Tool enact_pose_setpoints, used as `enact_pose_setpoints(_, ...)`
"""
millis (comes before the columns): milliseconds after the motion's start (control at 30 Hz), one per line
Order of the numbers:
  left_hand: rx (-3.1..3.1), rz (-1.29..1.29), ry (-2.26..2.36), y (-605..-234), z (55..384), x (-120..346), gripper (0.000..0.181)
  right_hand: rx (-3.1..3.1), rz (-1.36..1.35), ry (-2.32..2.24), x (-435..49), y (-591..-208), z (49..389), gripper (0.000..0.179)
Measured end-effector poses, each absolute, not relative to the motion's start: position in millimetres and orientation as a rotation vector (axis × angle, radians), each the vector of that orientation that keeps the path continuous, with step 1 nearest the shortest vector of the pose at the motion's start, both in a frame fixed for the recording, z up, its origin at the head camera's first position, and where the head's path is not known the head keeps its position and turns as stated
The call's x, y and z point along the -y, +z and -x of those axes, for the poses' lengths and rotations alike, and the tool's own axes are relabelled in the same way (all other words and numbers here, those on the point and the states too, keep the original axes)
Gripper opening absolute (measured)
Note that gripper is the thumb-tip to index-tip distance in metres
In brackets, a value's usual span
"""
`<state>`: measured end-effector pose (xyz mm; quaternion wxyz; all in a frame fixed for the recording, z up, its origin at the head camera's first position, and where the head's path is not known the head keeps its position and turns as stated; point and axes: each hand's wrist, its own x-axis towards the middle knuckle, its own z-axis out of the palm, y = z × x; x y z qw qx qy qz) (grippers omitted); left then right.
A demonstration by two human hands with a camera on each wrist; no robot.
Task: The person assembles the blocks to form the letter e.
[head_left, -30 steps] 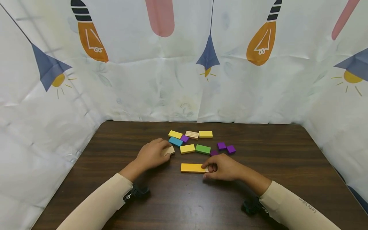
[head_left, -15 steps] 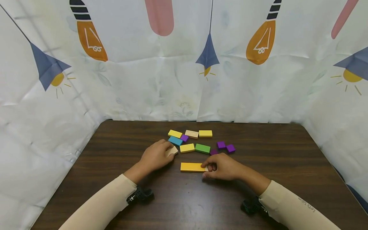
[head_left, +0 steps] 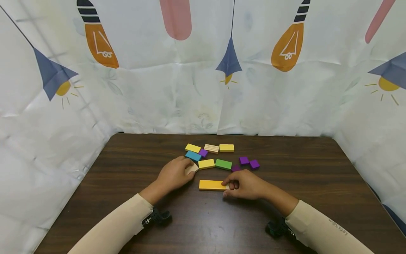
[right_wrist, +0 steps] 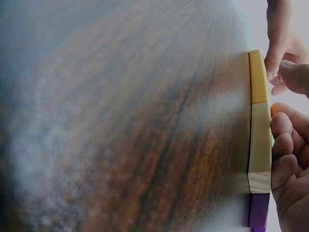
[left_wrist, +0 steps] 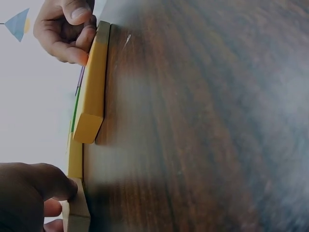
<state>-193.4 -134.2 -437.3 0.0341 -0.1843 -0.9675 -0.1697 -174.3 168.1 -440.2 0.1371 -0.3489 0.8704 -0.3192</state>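
My left hand (head_left: 175,173) pinches a pale wooden block (head_left: 193,169) low at the table, its tip right at the left end of a yellow block (head_left: 206,164). In the left wrist view the thumb lies on this pale block (left_wrist: 77,208). Nearer to me, a longer yellow-orange block (head_left: 211,185) lies flat, meeting a plain wooden block (right_wrist: 260,145) end to end. My right hand (head_left: 247,184) grips that plain block with curled fingers and covers most of it in the head view.
A green block (head_left: 223,164) continues the row from the yellow one. Several purple cubes (head_left: 254,164) lie to its right. Behind are a blue block (head_left: 193,156), a striped wooden block (head_left: 211,148) and more yellow blocks (head_left: 226,148). A printed cloth (head_left: 196,91) hangs behind the table.
My left hand has slid to the right with the pale wooden block, bringing its tip up to the yellow block. The right hand has stayed in place.
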Motion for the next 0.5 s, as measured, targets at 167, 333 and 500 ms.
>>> enact_pose_setpoints(167, 2.988, 0.559, -0.512, -438.2, 192.4, 132.8, 0.030, -2.518, 1.025, -0.947, -168.1, -441.1, 174.6, 0.028)
enact_pose_setpoints(333, 2.992, 0.543, -0.494, -438.8, 192.0, 132.2, 0.031, -2.510, 1.045, -0.975, -168.2, -442.7, 174.7, 0.030)
enact_pose_setpoints(500, 2.993, 0.542, -0.469, -438.8, 191.3, 132.3, 0.032, -2.509, 1.029, -0.972, -168.2, -442.5, 173.8, 0.030)
